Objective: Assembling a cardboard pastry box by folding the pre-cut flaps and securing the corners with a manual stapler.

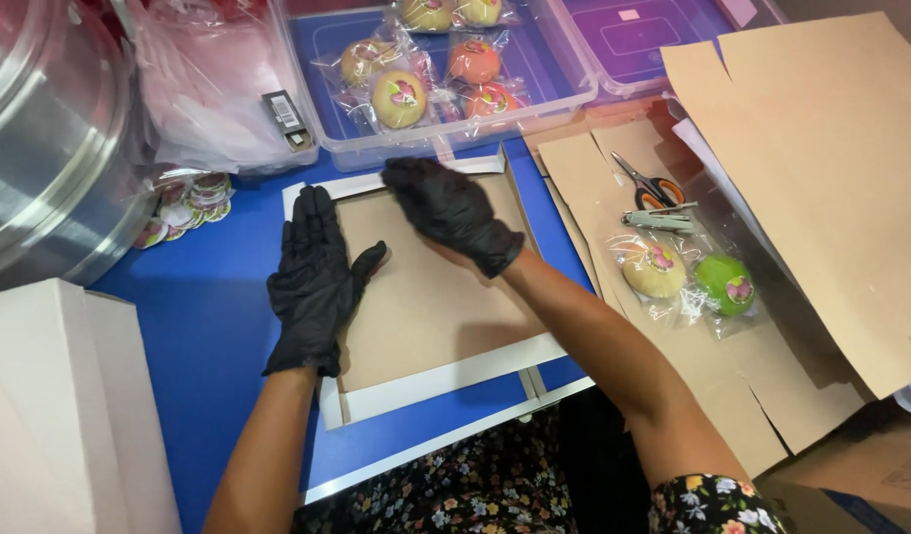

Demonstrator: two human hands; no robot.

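Both gloved hands lie flat and open, gripping nothing: the left hand [315, 282] and right hand [454, 213] press a brown cardboard sheet [431, 297] inside a shallow white box [455, 376] beneath them.

Both hands wear thin black disposable gloves: the left hand [315, 277] at centre left of the frame, the right hand [454, 211] just above the centre. Each glove ends at the wrist in a slightly wrinkled cuff, and the forearms beyond are bare of sleeves. Along the bottom edge of the frame shows a dark garment printed with small flowers in white, yellow, pink and green.
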